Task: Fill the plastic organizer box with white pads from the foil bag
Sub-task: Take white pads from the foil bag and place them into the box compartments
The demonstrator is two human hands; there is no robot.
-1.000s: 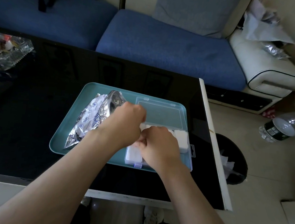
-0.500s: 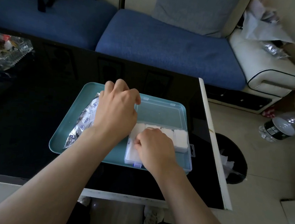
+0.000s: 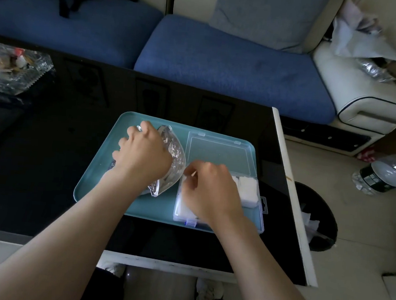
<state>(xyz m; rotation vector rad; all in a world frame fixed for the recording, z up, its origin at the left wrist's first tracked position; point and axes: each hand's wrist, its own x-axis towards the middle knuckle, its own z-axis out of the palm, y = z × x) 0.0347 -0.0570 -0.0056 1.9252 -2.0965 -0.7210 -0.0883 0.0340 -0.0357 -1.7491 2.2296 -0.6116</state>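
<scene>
- L hand point(image 3: 142, 156) is gripping the foil bag point(image 3: 174, 155), fingers curled round its upper part, back of hand facing up.
- Foil bag is lying on the L half of the teal tray point(image 3: 95, 179), its crinkled silver side bulging toward the box, just beside it.
- R hand point(image 3: 210, 190) is hovering low over the near-left part of the plastic organizer box point(image 3: 261, 216), fingers curled down. Can't tell whether it's pinching a pad or only touching, as the fingertips are hidden.
- Box is sitting on the R half of the tray, clear lid point(image 3: 218, 151) lying open flat on the far side.
- White pads point(image 3: 248, 189) are showing in the box's far-right part, w/ more white under the R hand.
- Tray is resting on a black glossy table point(image 3: 37, 161), near its R edge.
- Blue sofa point(image 3: 222, 64) is running behind the table; glass dish point(image 3: 16, 67) is sitting at the table's far L.
- On the floor to the R, a black bin point(image 3: 323, 230) is standing beside the table, and a plastic bottle point(image 3: 384, 176) is lying further out.
</scene>
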